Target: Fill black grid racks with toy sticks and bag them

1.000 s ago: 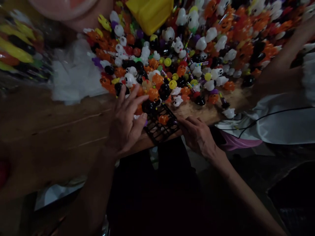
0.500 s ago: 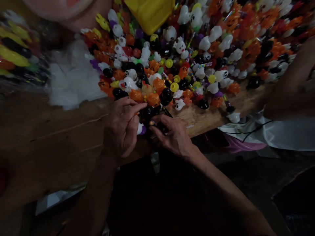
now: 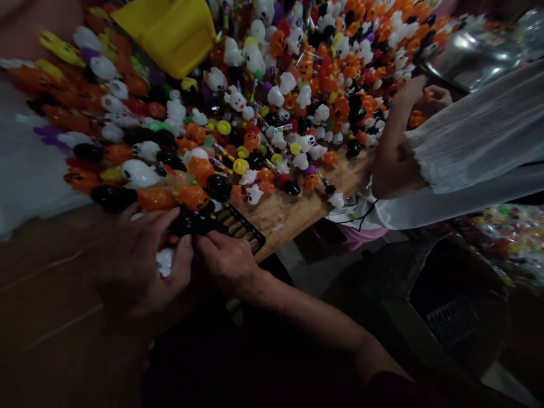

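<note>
My left hand (image 3: pixel 142 263) is curled at the table's near edge, with a small white toy figure (image 3: pixel 165 262) between its fingers and thumb. My right hand (image 3: pixel 229 263) is closed beside it, its fingertips pressed together close to my left thumb. Whatever those fingertips pinch is hidden. Partly under my right hand lies a black slotted rack (image 3: pixel 242 222). Just beyond my fingers, a dark black toy (image 3: pixel 185 222) and an orange pumpkin toy (image 3: pixel 194 196) sit at the front of the pile.
A big heap of Halloween toys (image 3: pixel 255 136) covers the wooden table (image 3: pixel 293 211), with a yellow scoop-like container (image 3: pixel 170 37) on it. On the right, a co-worker's arm (image 3: pixel 393 153) reaches in near a shiny metal bowl (image 3: pixel 471 56). Below stands a dark open sack (image 3: pixel 442 294).
The view has swung right, bringing the co-worker's hand, metal bowl and sack into sight. My right fingers have closed and moved nearer my left thumb. More of the black rack shows.
</note>
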{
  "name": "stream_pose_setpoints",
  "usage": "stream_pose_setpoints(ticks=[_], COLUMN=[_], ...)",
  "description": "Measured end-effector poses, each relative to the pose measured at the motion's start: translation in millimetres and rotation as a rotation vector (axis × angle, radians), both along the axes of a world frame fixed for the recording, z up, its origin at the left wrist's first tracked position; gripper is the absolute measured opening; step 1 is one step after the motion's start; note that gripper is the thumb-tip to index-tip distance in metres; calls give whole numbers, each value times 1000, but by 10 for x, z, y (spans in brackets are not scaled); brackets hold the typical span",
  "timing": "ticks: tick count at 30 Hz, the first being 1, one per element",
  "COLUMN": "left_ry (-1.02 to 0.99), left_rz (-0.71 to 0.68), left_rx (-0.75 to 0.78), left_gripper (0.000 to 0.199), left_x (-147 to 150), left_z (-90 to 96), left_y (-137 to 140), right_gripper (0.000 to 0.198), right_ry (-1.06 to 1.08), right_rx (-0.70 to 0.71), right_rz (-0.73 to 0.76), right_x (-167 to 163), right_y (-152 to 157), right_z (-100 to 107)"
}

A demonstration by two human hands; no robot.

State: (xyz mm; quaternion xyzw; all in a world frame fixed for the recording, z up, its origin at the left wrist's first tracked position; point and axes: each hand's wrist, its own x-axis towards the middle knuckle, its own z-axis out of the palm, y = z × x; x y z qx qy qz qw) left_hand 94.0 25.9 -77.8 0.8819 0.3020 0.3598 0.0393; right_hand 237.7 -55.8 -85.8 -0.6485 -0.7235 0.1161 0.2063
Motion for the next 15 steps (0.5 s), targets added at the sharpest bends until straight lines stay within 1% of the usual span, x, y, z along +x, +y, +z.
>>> stream_pose_setpoints(ticks=[2,4,6,7,9,10,12,15], left_ry=[-28,-33,-51,-56,-58,-66,-68,-70], left_rz=[39,37,27,23,24,26,37,70], left_rx=[-25,-45,-39,-21,25,48,58,11], left_gripper=[49,46,42,41,40,40,36,31], left_x=[64,118,153,166,187,196,204,189], left_z=[80,159,211,225,236,239,245,263], left_y=[-78,-128,-142,-141,-138,-140,-151,-172], right_gripper=[15,19,24,26,26,25,27,32], right_ry=[84,136,90,23,-140,-221,-341,-390], right_rx=[29,105,178,193,176,147,84,42], right_rz=[-12,-56,-178,-280,-457,-514,-546,-528], right_x=[98,308,611,778,1092,1222,1401,1472], right_y=[-21,-50,-60,-47,34,101,272,511], right_z=[-26,21,140,211,323,347,314,155])
